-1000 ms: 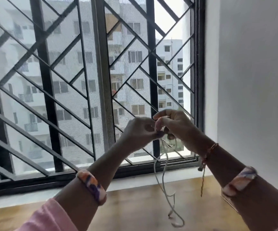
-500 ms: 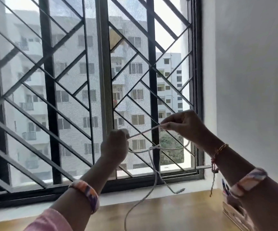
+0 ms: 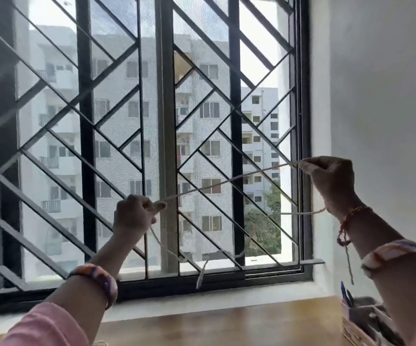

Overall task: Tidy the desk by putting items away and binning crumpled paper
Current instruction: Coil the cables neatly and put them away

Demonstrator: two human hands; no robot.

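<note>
A thin white cable (image 3: 229, 180) stretches in the air between my two hands, in front of the window. My left hand (image 3: 134, 213) grips one part of it in a fist at centre left. My right hand (image 3: 329, 181) pinches it higher up at the right. A second strand runs back from below my right hand and sags down in a loop. Its loose end (image 3: 200, 277) dangles near the window sill. Both hands are raised well above the wooden desk (image 3: 214, 323).
A barred window (image 3: 162, 146) with a dark frame fills the view ahead. A white wall stands at the right. A desk organiser (image 3: 359, 320) holding pens sits at the desk's right edge, under my right forearm.
My hands have drawn apart: the right went up and right, the left stayed lower at the left. The cable between them has lengthened, and its hanging loop has lifted off the desk.
</note>
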